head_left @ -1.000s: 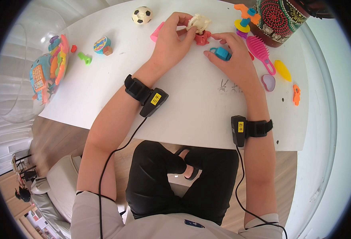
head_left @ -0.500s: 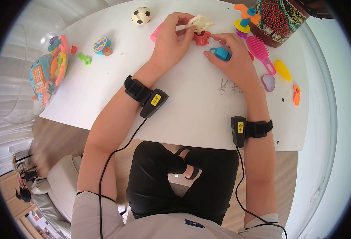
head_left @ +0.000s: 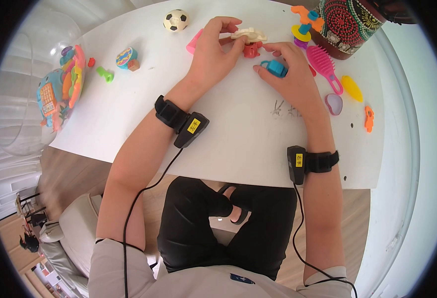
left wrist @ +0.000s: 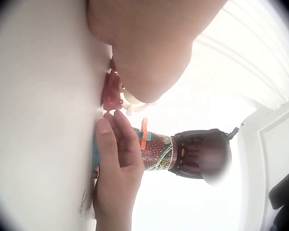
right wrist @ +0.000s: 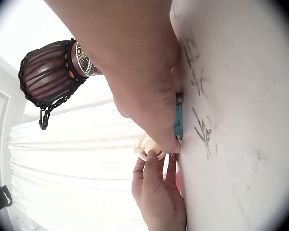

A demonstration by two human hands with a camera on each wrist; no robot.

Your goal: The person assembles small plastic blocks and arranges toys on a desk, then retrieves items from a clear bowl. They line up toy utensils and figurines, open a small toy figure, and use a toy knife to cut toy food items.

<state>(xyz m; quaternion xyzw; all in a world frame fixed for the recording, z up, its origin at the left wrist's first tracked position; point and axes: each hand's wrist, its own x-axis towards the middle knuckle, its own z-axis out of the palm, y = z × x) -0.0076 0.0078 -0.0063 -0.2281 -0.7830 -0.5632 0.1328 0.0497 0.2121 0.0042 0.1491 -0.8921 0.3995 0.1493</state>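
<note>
My left hand (head_left: pixel 217 52) pinches a cream-coloured openwork toy piece (head_left: pixel 251 35) between thumb and fingers. The piece sits tilted nearly edge-on right above a small red toy figure (head_left: pixel 251 50) on the table. In the left wrist view the red figure (left wrist: pixel 111 91) stands between both hands. My right hand (head_left: pixel 294 69) rests on the table with relaxed fingers, its fingertips right at the red figure's side. Under that palm, between thumb and fingers, lies a blue cup-like toy (head_left: pixel 276 68). In the right wrist view my left fingers (right wrist: pixel 151 168) are at the cream piece (right wrist: pixel 147 146).
A pink hairbrush (head_left: pixel 323 62), yellow toy (head_left: pixel 351 88), heart-shaped piece (head_left: pixel 333 104) and orange piece (head_left: pixel 369 118) lie to the right. A patterned drum (head_left: pixel 347 25) stands behind. Leftward are a soccer ball (head_left: pixel 176 20), blue drum-like toy (head_left: pixel 127 58) and green piece (head_left: pixel 105 74).
The cream piece has tipped over from showing its broad face to nearly edge-on and sits slightly lower over the red figure. The right hand has stayed almost still.
</note>
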